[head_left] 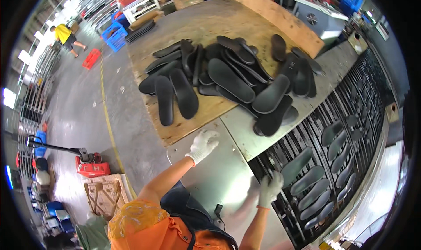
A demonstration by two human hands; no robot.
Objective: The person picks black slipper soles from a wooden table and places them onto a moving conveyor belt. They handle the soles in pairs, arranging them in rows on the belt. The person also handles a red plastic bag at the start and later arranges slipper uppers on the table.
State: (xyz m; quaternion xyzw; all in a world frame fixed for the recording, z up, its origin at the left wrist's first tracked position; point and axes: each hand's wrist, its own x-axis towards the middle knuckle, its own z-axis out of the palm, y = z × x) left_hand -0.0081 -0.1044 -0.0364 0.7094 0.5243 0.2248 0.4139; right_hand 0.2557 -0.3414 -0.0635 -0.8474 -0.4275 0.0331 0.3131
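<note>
A heap of several black shoe soles (232, 81) lies on a wooden board (193, 26), spilling onto the grey metal table (210, 171). My left hand (202, 145), in a white glove, hovers over the table next to the board's near corner, fingers apart and holding nothing. My right hand (269, 188), also gloved and a little blurred, is at the edge of the black slatted conveyor (351, 96), its fingers spread just beside the near end of a grey sole (296, 166). More soles (318, 193) lie in rows on the conveyor.
A person in a yellow shirt (63, 34) stands far off on the concrete floor at the upper left. Blue crates (115, 35) and a red crate (91, 59) sit near the board. A red pallet jack (90, 164) and a wooden pallet (105, 193) are at the lower left.
</note>
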